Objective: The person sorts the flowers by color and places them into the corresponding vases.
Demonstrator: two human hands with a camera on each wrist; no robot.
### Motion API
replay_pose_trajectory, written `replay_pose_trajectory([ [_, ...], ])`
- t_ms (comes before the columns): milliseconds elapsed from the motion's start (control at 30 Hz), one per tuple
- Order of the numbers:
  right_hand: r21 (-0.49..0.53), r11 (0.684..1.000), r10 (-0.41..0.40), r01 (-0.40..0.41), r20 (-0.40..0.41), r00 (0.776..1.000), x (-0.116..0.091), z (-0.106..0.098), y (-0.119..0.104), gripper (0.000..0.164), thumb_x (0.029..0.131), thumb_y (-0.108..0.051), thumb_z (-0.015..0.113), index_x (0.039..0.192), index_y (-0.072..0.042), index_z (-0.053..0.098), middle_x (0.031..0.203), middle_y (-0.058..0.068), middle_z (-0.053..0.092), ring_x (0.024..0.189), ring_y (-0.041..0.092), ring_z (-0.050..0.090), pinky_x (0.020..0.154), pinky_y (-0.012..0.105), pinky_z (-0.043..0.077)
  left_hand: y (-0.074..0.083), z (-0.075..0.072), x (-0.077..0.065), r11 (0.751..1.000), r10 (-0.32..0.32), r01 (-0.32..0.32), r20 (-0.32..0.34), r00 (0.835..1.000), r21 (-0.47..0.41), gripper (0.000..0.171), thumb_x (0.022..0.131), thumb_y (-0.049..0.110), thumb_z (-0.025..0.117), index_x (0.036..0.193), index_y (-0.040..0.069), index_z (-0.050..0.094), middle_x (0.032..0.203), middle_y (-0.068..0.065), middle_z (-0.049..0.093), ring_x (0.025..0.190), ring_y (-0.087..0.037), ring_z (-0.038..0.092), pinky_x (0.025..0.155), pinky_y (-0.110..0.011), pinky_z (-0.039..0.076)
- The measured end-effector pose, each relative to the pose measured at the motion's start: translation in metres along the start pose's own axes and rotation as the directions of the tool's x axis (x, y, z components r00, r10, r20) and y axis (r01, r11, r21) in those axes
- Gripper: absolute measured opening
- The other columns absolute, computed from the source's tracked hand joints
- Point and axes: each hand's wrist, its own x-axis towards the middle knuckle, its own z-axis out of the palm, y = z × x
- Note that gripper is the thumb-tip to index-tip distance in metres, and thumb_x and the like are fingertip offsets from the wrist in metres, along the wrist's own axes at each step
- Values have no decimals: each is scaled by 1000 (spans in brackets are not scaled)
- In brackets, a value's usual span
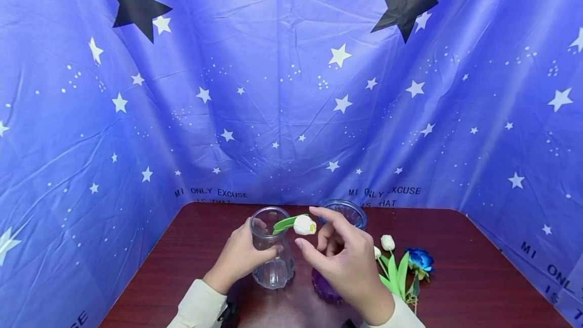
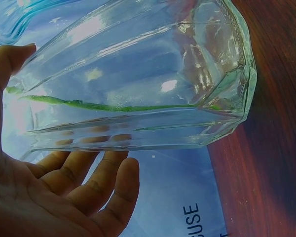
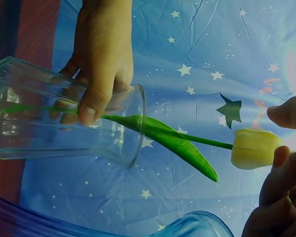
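My left hand [image 1: 246, 254] grips a clear glass vase [image 1: 273, 267] near its neck, thumb on the near side and fingers round the far side. Inside the vase runs the green stem of a white tulip [image 1: 304, 225], seen through the glass in the left wrist view. The tulip's leaf [image 3: 180, 148] leans out over the rim, and the bloom stands beyond it. By the bloom is my right hand [image 1: 348, 257], its thumb and index finger spread apart. In the right wrist view, its fingertips [image 3: 281, 155] overlap the edge of the bloom.
A blue and purple glass vase [image 1: 325, 287] stands behind my right hand, partly hidden by it. To the right on the dark red table [image 1: 473, 277] lie more white tulips [image 1: 387, 243] and a blue flower [image 1: 420, 259]. Starry blue cloth [image 1: 282, 115] surrounds the table.
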Motion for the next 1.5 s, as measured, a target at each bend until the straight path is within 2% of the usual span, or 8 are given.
replay_pose_trajectory([
  [533,-75,997,31,-26,67,997,-5,-24,5,58,73,-10,92,125,-16,67,72,-13,53,51,-9,38,46,9,34,-1,-1,-1,1000,3,-3,-10,1000,-1,63,67,47,94,113,17,62,102,6,70,94,-13,67,84,-38,56],
  [767,-81,993,90,-83,83,993,-10,-31,6,56,75,-10,92,123,-20,67,72,-12,54,50,-9,40,44,9,34,1,0,-1,1000,-6,6,-7,1000,-8,63,66,46,94,112,17,61,102,4,70,94,-14,67,84,-39,57],
  [1000,-134,989,78,-67,76,994,-9,-41,10,53,73,-9,92,120,-19,68,72,-13,54,49,-9,40,45,10,34,1,0,-1,1000,-4,4,-3,1000,-2,63,66,46,94,112,16,61,102,4,70,94,-14,67,84,-38,56],
  [1233,-184,971,173,-150,117,978,-4,-60,15,44,79,-11,89,116,-23,68,74,-12,57,49,-4,43,46,13,37,1,0,0,1000,4,-4,-6,1000,-10,64,66,46,94,112,17,61,102,4,69,94,-13,67,84,-38,57],
  [1500,-232,954,203,-188,40,978,4,-78,25,24,87,-8,81,104,-21,72,71,-13,59,52,1,49,49,16,40,1,0,-1,1000,-1,1,2,1000,-25,64,67,46,94,113,18,60,102,5,68,96,-13,67,86,-39,57],
])
